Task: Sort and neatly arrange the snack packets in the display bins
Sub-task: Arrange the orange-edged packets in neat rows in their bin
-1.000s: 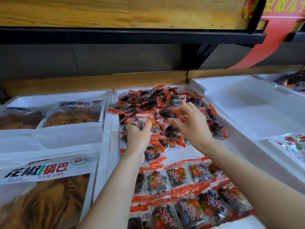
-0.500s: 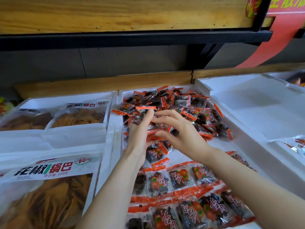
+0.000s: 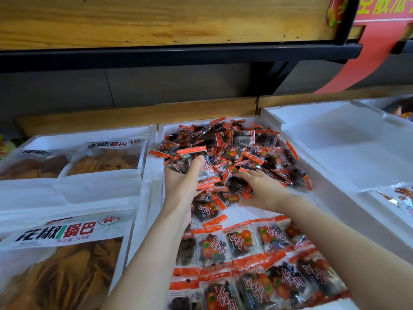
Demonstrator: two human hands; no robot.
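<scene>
1. While we sweep in from the left, the big bags of golden crisps lie flat in their own white bin, so there is no work for us there.
2. Our left hand is at the left edge of the loose heap, with the thumb on top and the fingers curled beneath. It is grasping a small clutch of snack packets.
3. Our right hand lies palm down on the heap's near edge, fingertips buried among wrappers. We cannot tell whether it has hold of anything.
4. By our reading, we are mid-gather, drawing stock from the jumble at the back of the middle bin to extend the neat rows at the front. The next move calls for lifting a few packets clear, turning them label-up and laying them in the bare strip between heap and rows.
5. The packets themselves are small, glossy pillow packs with orange sealed ends and dark fruit showing through. We reckon they will be slippery and quick to slide.
</scene>
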